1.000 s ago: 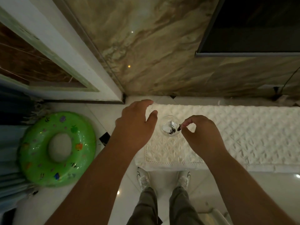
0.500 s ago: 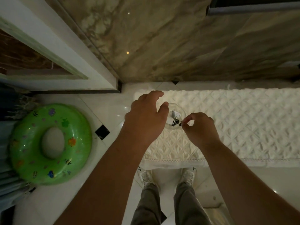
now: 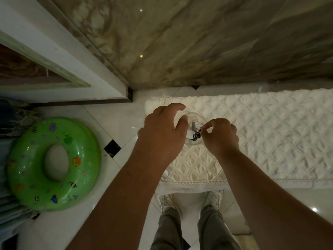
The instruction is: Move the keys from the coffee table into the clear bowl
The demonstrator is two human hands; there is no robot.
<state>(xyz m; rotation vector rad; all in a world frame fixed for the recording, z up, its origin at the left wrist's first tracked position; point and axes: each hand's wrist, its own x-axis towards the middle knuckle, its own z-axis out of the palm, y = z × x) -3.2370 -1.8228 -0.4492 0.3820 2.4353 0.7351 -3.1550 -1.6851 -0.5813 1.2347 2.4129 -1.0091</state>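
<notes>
A small clear bowl (image 3: 199,117) stands on the quilted white cloth (image 3: 270,134) near the table's left end. Inside it lie the keys (image 3: 194,131), a bunch with black and white fobs. My left hand (image 3: 162,130) curves around the bowl's left side, thumb against the rim, fingers spread over the top edge. My right hand (image 3: 220,136) is at the bowl's right rim, thumb and forefinger pinched on the key bunch over the bowl. The bowl's lower part is hidden behind both hands.
A green inflatable swim ring (image 3: 52,163) lies on the white tiled floor at the left. A marble wall (image 3: 198,42) rises just behind the table. My shoes (image 3: 212,197) stand at the table's near edge. A door frame (image 3: 63,65) is at the far left.
The view has dipped down and closed in. My left hand has come closer around the bowl. My right hand stays pinched on the keys, now lower in the bowl.
</notes>
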